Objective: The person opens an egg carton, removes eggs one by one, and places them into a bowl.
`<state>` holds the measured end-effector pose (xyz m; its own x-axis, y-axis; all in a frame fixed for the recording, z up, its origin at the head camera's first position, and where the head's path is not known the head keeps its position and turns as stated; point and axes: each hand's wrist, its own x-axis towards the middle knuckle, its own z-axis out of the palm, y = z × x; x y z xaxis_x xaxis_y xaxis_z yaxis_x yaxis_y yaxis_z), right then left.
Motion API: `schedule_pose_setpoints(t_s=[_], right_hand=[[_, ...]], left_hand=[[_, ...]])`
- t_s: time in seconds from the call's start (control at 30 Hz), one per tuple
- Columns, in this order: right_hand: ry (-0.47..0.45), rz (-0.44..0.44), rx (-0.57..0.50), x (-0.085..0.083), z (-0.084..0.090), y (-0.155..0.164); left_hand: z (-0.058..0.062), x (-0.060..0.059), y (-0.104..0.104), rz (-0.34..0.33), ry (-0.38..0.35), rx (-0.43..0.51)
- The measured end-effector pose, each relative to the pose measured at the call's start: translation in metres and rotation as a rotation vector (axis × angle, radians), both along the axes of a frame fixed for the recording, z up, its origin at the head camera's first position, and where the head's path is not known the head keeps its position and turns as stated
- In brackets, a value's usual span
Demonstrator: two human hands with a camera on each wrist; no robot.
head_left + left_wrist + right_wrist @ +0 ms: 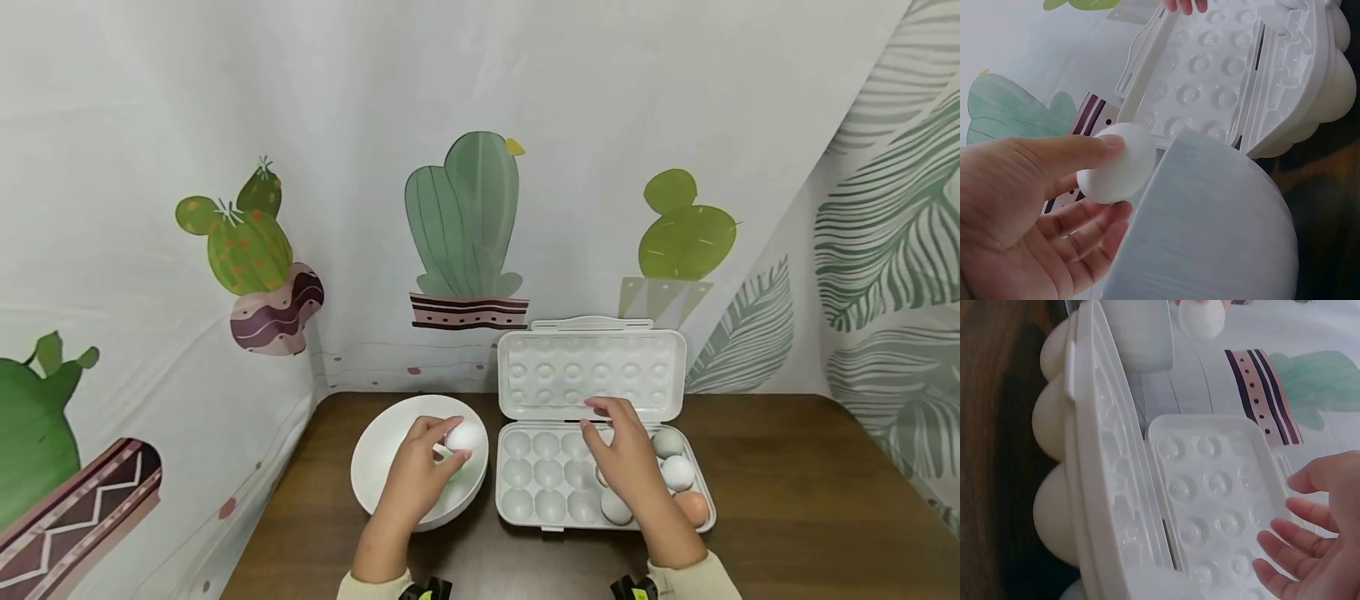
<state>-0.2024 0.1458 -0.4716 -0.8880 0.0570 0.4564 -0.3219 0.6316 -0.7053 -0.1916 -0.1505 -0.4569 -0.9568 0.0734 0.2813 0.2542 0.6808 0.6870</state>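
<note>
Over the right part of a white bowl (375,454), my left hand (423,462) pinches a white egg (466,437) between thumb and fingers. The left wrist view shows the same egg (1117,164) close by the bowl's rim. My right hand (626,450) hovers above the white egg carton (549,521), fingers spread and nothing in them. Several eggs sit in the carton's right part: a pale greenish one (667,442), a white one (678,472), a brown one (692,507) and a whitish one (616,506) in the front row. My right hand hides some cups there.
The carton's dimpled lid (592,375) stands raised behind the tray, against a cloth backdrop (360,275) printed with cacti. Bowl and carton stand side by side on a brown wooden table (795,500), with the wooden surface extending to the right of the carton.
</note>
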Motion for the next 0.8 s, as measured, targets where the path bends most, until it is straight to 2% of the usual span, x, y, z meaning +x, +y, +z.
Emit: schedule_pose_setpoints(t_s=[0.27, 0.53, 0.8], right_hand=[[-0.095, -0.029, 0.072, -0.008, -0.011, 0.013], [-0.188, -0.03, 0.155, -0.011, -0.019, 0.017], [-0.205, -0.054, 0.198, -0.011, -0.021, 0.017]], left_hand=[[-0.007, -0.001, -0.004, -0.017, -0.069, -0.053], [-0.011, 0.0, -0.008, -0.001, -0.118, -0.124], [-0.011, -0.002, -0.009, -0.017, -0.157, -0.133]])
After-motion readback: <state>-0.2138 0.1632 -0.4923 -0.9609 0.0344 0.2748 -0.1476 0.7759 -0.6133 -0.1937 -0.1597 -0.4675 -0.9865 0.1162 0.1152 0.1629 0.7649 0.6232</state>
